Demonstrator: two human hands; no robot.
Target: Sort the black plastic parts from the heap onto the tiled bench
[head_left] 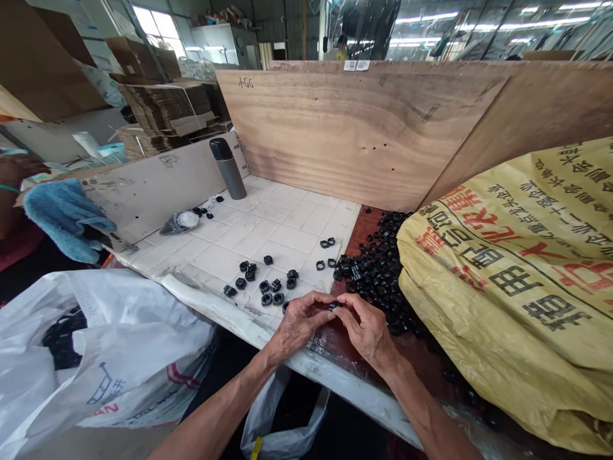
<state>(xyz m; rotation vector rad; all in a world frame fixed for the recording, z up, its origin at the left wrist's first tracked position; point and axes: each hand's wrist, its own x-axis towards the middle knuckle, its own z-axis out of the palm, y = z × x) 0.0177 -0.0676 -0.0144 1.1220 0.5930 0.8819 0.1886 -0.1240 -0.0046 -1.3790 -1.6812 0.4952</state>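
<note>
My left hand (302, 321) and my right hand (363, 324) meet above the front edge of the table. Pinched between the fingertips of both is a small black plastic nut (334, 306), partly covered by the fingers. Several like black nuts (265, 287) lie loose on the white tiled surface left of my hands. A few thinner black rings (327, 243) rest farther back. To the right of my right hand, a large heap of black nuts (376, 268) spreads over a reddish-brown board (361, 230).
A yellow printed sack (502, 281) stands on the right, against the heap. Wooden panels (364, 128) border the back. A grey thermos (228, 172), a small plastic bag (179, 222) and a blue towel (67, 214) are leftward. White sacks (143, 338) hang below the front edge. Another person's arm shows far left.
</note>
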